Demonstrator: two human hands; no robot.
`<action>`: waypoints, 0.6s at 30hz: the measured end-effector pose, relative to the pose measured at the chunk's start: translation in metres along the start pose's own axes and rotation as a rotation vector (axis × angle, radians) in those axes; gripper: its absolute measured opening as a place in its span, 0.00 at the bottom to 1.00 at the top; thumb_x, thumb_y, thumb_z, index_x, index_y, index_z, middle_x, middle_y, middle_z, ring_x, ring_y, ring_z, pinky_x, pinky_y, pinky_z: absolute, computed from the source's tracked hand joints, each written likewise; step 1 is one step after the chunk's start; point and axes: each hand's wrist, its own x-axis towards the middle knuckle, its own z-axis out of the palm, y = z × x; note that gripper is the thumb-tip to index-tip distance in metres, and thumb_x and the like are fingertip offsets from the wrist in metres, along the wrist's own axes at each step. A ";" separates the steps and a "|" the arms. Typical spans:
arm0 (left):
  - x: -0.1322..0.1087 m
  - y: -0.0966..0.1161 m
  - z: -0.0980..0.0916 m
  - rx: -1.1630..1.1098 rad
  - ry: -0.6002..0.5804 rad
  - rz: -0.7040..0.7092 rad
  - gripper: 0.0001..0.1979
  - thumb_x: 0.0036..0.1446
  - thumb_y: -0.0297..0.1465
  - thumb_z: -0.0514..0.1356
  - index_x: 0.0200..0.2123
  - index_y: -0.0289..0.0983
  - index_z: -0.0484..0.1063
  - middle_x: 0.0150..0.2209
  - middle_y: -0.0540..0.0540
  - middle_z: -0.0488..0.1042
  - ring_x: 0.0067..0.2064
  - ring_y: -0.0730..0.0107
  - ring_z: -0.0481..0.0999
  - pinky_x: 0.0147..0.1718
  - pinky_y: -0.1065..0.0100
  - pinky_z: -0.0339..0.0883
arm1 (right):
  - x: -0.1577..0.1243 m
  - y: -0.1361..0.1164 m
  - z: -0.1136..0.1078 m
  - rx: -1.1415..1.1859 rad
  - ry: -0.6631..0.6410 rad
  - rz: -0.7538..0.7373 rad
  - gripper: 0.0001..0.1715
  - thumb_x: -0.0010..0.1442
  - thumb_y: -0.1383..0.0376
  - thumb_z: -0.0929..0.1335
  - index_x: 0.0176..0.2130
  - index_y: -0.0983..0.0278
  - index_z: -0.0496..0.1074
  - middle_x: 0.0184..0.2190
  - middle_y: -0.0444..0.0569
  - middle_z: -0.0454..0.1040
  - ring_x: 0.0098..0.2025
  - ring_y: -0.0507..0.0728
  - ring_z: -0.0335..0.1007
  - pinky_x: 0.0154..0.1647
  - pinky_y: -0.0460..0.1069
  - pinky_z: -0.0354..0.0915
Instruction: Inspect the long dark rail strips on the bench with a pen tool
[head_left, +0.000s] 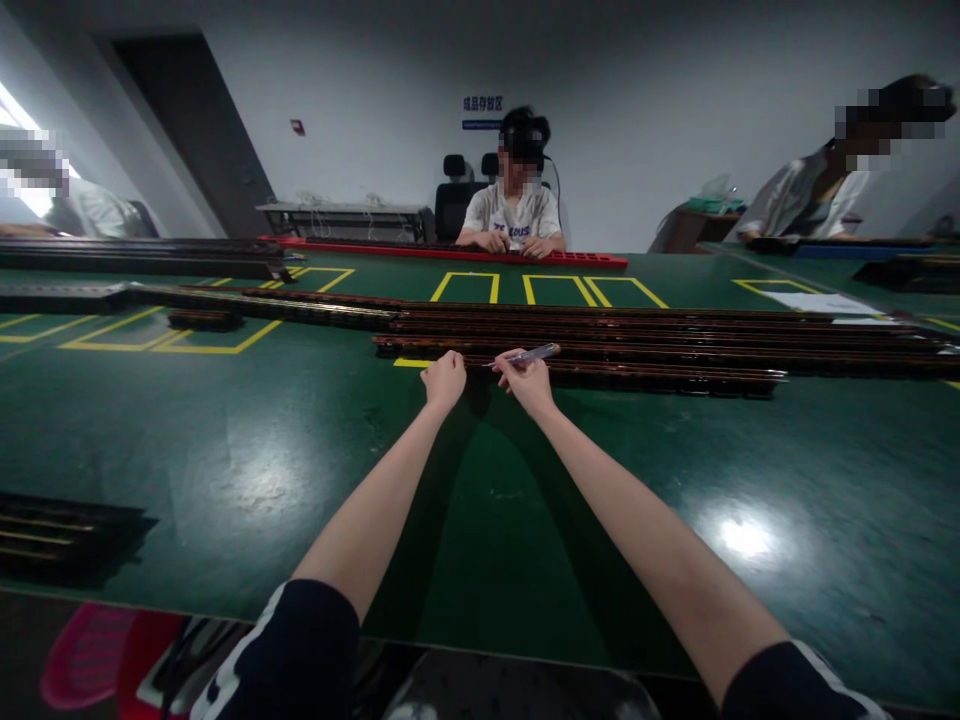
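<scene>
The right hand [527,382] has its grip closed around a slim tool [541,353] with a clear handle, its thin tip aimed toward the left hand. The left hand [445,380] is curled with its fingers drawn together; whether its grip has hold of anything cannot be told. Both hands are at the near side of a row of long dark strips [667,345], close to its left end. The strips lie side by side past the middle of the green table [300,430], running toward its right edge. A short dark stack [64,530] sits at the table's near left corner, and a small dark block [206,320] lies toward the left edge. At the far edge, a person [514,215] sits with both hands at a long red tray [600,262]. A white sheet [825,303] lies toward the far right corner.
</scene>
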 end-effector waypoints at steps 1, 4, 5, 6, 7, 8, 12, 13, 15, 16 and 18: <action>0.000 0.000 0.000 -0.002 0.000 0.002 0.17 0.65 0.33 0.42 0.33 0.41 0.69 0.41 0.45 0.79 0.45 0.60 0.75 0.52 0.56 0.58 | 0.000 0.000 0.000 -0.009 0.004 -0.006 0.06 0.56 0.63 0.70 0.31 0.64 0.71 0.27 0.47 0.76 0.21 0.49 0.70 0.16 0.41 0.64; 0.000 -0.001 0.000 -0.005 0.001 0.006 0.17 0.65 0.33 0.42 0.33 0.41 0.70 0.41 0.45 0.79 0.45 0.60 0.75 0.52 0.56 0.58 | -0.001 -0.001 0.000 -0.023 0.023 -0.009 0.06 0.58 0.64 0.69 0.31 0.64 0.70 0.27 0.47 0.75 0.21 0.48 0.70 0.16 0.41 0.64; 0.000 -0.001 0.000 -0.005 0.001 0.007 0.17 0.65 0.33 0.42 0.33 0.41 0.70 0.41 0.45 0.79 0.45 0.60 0.75 0.52 0.56 0.59 | -0.001 -0.002 0.000 -0.021 0.032 -0.005 0.06 0.58 0.64 0.69 0.30 0.64 0.69 0.26 0.47 0.75 0.21 0.48 0.70 0.15 0.41 0.64; 0.000 -0.001 0.000 -0.005 0.001 0.009 0.17 0.65 0.33 0.42 0.33 0.41 0.70 0.41 0.45 0.79 0.45 0.60 0.75 0.52 0.56 0.59 | -0.001 -0.002 0.000 -0.017 0.042 0.002 0.06 0.58 0.64 0.68 0.30 0.64 0.69 0.26 0.46 0.75 0.20 0.48 0.69 0.15 0.41 0.64; 0.000 -0.001 0.000 -0.003 0.000 0.009 0.17 0.65 0.33 0.42 0.33 0.41 0.70 0.41 0.45 0.79 0.45 0.60 0.75 0.52 0.56 0.59 | -0.001 -0.003 0.000 -0.010 0.053 0.010 0.07 0.58 0.64 0.68 0.30 0.64 0.68 0.26 0.46 0.74 0.20 0.48 0.69 0.15 0.41 0.64; 0.000 -0.001 0.000 0.000 0.000 0.008 0.17 0.65 0.32 0.42 0.33 0.41 0.70 0.41 0.44 0.79 0.46 0.59 0.75 0.52 0.56 0.59 | 0.000 -0.004 0.000 -0.001 0.066 0.021 0.07 0.58 0.65 0.68 0.30 0.64 0.68 0.25 0.45 0.74 0.19 0.47 0.68 0.15 0.40 0.64; 0.001 -0.001 0.000 0.013 0.004 0.000 0.17 0.64 0.32 0.43 0.34 0.40 0.70 0.43 0.42 0.78 0.49 0.55 0.74 0.51 0.54 0.59 | 0.000 -0.005 0.000 0.020 0.115 0.050 0.08 0.59 0.66 0.68 0.28 0.65 0.67 0.23 0.44 0.72 0.17 0.47 0.66 0.13 0.40 0.62; 0.001 -0.001 0.001 0.014 0.005 0.001 0.17 0.64 0.32 0.43 0.34 0.40 0.70 0.42 0.42 0.78 0.48 0.56 0.74 0.51 0.54 0.59 | 0.001 -0.005 0.000 0.022 0.119 0.049 0.08 0.59 0.66 0.67 0.28 0.65 0.67 0.23 0.44 0.72 0.17 0.47 0.66 0.13 0.40 0.62; 0.001 -0.001 0.001 0.011 0.005 0.005 0.17 0.64 0.32 0.42 0.34 0.40 0.70 0.41 0.43 0.78 0.47 0.57 0.75 0.51 0.55 0.59 | 0.001 -0.005 0.000 0.022 0.114 0.039 0.08 0.59 0.66 0.67 0.28 0.65 0.67 0.24 0.44 0.72 0.17 0.47 0.67 0.14 0.40 0.63; 0.001 -0.001 0.001 0.010 0.006 0.006 0.17 0.64 0.33 0.42 0.33 0.40 0.70 0.41 0.44 0.78 0.47 0.58 0.75 0.51 0.55 0.59 | 0.000 -0.004 0.000 0.020 0.106 0.034 0.07 0.59 0.67 0.67 0.29 0.65 0.67 0.24 0.44 0.72 0.18 0.47 0.67 0.14 0.40 0.63; 0.001 -0.001 0.001 0.010 0.008 0.006 0.17 0.64 0.33 0.42 0.33 0.40 0.70 0.41 0.44 0.78 0.46 0.58 0.75 0.51 0.56 0.59 | 0.000 -0.004 -0.001 0.010 0.084 0.024 0.06 0.59 0.67 0.67 0.29 0.65 0.67 0.24 0.44 0.73 0.18 0.47 0.68 0.14 0.40 0.63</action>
